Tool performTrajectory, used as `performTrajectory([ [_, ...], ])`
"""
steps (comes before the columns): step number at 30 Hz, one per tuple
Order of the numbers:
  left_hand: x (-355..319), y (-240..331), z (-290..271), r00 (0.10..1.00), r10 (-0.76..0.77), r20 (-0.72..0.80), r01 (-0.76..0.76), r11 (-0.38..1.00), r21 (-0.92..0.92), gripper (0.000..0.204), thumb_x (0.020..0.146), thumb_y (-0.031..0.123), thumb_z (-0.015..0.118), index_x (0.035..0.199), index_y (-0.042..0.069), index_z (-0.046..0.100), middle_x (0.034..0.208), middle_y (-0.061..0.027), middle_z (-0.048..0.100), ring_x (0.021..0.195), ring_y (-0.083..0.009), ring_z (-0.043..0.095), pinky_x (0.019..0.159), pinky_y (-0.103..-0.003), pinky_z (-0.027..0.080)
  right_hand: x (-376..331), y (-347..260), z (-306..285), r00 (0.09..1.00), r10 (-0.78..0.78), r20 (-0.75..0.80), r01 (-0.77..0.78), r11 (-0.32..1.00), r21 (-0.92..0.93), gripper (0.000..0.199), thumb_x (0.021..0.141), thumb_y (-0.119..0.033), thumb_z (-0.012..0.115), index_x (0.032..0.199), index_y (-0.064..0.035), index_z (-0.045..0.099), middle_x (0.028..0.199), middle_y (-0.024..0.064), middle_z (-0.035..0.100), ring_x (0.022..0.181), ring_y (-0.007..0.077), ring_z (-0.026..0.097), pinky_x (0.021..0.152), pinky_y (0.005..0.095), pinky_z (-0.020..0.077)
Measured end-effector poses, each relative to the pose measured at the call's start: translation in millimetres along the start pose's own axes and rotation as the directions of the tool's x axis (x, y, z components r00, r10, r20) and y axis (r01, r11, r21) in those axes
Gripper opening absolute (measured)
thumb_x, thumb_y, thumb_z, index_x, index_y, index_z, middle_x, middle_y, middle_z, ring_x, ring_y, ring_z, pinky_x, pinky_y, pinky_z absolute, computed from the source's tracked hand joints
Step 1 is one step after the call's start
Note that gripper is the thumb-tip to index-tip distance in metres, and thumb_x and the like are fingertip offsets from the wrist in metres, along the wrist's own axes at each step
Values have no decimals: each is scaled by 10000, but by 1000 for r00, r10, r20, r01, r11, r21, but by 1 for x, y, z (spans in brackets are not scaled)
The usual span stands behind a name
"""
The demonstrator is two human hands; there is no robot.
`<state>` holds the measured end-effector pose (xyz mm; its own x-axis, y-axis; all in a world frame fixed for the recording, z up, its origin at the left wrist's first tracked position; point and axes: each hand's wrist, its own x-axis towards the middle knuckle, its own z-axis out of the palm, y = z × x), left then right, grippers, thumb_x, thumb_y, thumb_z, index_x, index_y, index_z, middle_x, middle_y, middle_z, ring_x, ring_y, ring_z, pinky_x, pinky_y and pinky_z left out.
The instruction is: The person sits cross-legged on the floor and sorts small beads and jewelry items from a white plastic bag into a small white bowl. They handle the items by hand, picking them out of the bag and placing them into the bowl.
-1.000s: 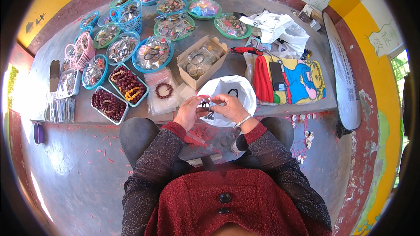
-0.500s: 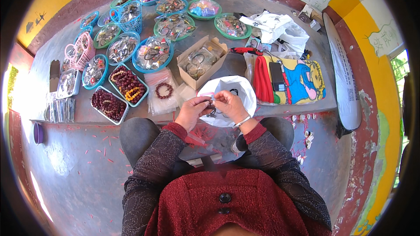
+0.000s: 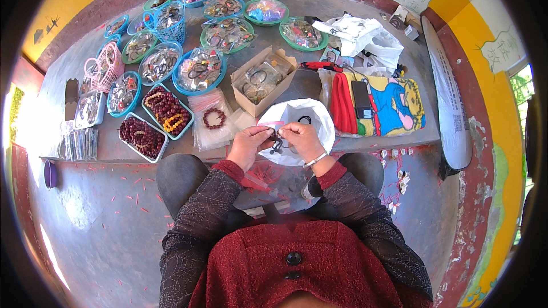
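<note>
My left hand (image 3: pixel 249 145) and my right hand (image 3: pixel 304 141) meet above a white bag (image 3: pixel 322 127) that stands open between my knees. Both are closed, thumbs and fingertips pinching a dark cord bracelet (image 3: pixel 276 146) whose loose ends hang below the fingers. Above my left fingertips a thin pink strip (image 3: pixel 272 122) sticks out; what it belongs to is hard to make out. More black cord (image 3: pixel 305 119) shows inside the white bag.
Just beyond stands a cardboard box (image 3: pixel 249 103) of bagged bracelets. Left of it are bead bracelets in a tray (image 3: pixel 185 128) and a single bead bracelet (image 3: pixel 214 118) on clear bags. Round baskets (image 3: pixel 197 90) fill the back. A phone (image 3: pixel 361 100) rests on a colourful towel (image 3: pixel 394 105).
My fingertips have drawn slightly closer together on the cord, and its dangling part has shifted. The pink strip now lies flatter above my left fingers.
</note>
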<state>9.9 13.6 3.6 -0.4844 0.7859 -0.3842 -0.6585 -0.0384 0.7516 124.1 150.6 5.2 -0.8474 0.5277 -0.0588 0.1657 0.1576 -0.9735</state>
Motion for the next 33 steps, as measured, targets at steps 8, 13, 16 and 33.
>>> performTrajectory([
  [8,-2,-2,-3,999,37,23,-36,999,-38,164,859,85,555,946,-49,596,909,-97,624,789,-152,615,684,-249,538,0,-5,1,996,69,48,-76,985,153,175,813,-145,617,876,16,639,678,18,609,533,61,533,493,201,436],
  [13,-2,-1,-3,999,41,20,-41,999,6,183,862,102,557,942,-58,596,893,-100,626,769,-148,614,680,-257,535,-1,-4,2,996,55,73,-65,987,148,171,801,-147,638,877,6,647,673,14,608,537,50,525,488,194,430],
  [16,-3,-3,-3,999,42,17,-43,997,69,210,869,127,556,948,-63,596,880,-99,626,752,-141,612,670,-254,536,0,-1,3,997,80,19,-83,978,190,165,797,-143,642,870,4,652,668,8,606,530,50,518,483,190,425],
  [33,1,-7,-6,997,6,81,-19,988,151,241,894,157,518,998,-52,578,898,-109,627,772,-157,626,670,-252,550,-1,-4,2,990,131,53,-139,974,178,133,786,-140,644,829,-14,650,646,-29,573,517,35,485,466,184,387],
])
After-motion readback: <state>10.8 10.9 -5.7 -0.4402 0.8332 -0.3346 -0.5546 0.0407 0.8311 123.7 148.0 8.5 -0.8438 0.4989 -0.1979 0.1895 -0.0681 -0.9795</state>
